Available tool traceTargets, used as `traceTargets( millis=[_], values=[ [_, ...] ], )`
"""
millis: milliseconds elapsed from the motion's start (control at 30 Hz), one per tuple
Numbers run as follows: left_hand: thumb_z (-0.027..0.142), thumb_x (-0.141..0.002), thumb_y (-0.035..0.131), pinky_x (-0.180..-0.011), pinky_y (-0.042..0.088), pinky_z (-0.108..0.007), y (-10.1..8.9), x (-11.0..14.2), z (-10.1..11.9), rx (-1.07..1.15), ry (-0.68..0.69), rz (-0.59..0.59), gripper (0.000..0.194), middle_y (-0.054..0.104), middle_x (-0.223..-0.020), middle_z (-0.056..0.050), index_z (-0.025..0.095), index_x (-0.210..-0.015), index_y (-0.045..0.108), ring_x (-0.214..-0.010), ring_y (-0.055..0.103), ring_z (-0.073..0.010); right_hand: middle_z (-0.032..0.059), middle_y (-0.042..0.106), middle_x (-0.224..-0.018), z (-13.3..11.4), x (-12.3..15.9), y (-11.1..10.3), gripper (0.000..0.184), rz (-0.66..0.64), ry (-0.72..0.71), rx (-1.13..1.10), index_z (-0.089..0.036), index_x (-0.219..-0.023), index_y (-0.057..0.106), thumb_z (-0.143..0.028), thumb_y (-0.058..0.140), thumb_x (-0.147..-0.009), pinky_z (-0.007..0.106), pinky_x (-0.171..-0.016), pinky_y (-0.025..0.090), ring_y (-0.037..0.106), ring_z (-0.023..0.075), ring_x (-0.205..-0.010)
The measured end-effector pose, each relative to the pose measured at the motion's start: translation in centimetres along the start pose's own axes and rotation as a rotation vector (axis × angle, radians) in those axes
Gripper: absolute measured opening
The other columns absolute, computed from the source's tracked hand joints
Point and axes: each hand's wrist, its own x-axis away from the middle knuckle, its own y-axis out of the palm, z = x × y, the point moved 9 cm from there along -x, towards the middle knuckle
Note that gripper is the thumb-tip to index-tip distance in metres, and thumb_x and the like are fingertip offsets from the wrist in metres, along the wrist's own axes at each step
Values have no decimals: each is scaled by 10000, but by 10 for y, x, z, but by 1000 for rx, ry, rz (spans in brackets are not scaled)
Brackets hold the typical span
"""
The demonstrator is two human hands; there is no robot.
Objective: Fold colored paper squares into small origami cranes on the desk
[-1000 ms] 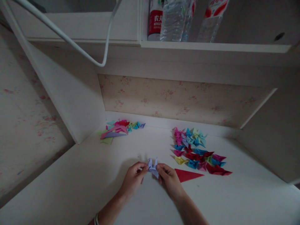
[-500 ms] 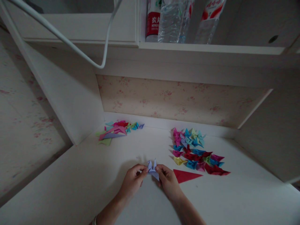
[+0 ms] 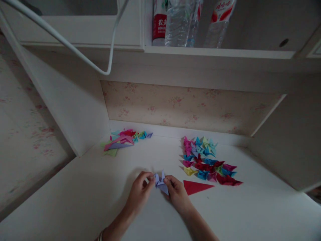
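Observation:
A small lavender origami crane (image 3: 162,184) is held just above the white desk, its two thin points upward. My right hand (image 3: 177,191) pinches its right side between thumb and fingers. At its upper left point, my left hand (image 3: 141,189) has thumb and forefinger pinched together on the paper tip. A red folded paper triangle (image 3: 197,187) lies flat on the desk just right of my right hand.
Several colourful folded paper pieces (image 3: 210,164) cluster at the right. Another pile of folded paper (image 3: 121,140) lies at the back left. Plastic bottles (image 3: 178,26) stand on the shelf above, and a white curved tube (image 3: 82,55) hangs at upper left.
My left hand has shifted slightly up and left, its fingertips now at the crane's left point. My right hand keeps its grip. The whole view has shifted a little.

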Motion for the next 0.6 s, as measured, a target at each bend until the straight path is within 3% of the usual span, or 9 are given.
traceTargets(
  millis=[100,200,300,400,500,600],
  values=[
    [448,-844,518,-537,401,-205,4,2,13,-98,109,-10,310,608,-817,-25,174,-919,643,-587,515,-110,-69,443,-457,1,0,-1,361,25,-15,-41,-153,-816,583,-506,520,-861,202,-407,237,355,68,-400],
    [437,-859,485,-532,409,-205,11,-4,18,-177,100,-79,313,656,-770,-29,173,-850,653,-593,560,-128,-74,439,-456,-1,1,-5,358,70,-23,-142,-154,-817,576,-507,533,-855,198,-397,226,345,62,-389],
    [434,-839,503,-499,405,-199,15,-24,32,-268,109,-142,295,692,-768,-23,183,-857,657,-564,585,-132,-75,453,-495,-6,1,-13,364,144,-28,-269,-158,-803,560,-519,543,-844,192,-383,218,339,49,-379],
    [422,-824,515,-492,404,-190,24,-52,61,-352,183,-173,277,710,-810,-25,191,-857,665,-552,596,-127,-70,477,-528,-5,0,-19,382,205,7,-378,-159,-794,549,-540,579,-805,188,-366,207,337,40,-367],
    [378,-824,502,-493,400,-184,50,-82,95,-421,266,-196,256,713,-850,-34,185,-865,665,-535,600,-114,-73,482,-523,-2,-2,-20,397,219,36,-467,-161,-816,545,-550,607,-772,186,-353,196,330,40,-357],
    [310,-815,478,-482,390,-183,98,-108,116,-542,298,-297,233,713,-796,-19,176,-862,664,-480,590,-100,-76,483,-506,-1,-3,-18,422,208,49,-480,-158,-819,549,-570,611,-751,185,-347,194,332,41,-345]
  ],
)
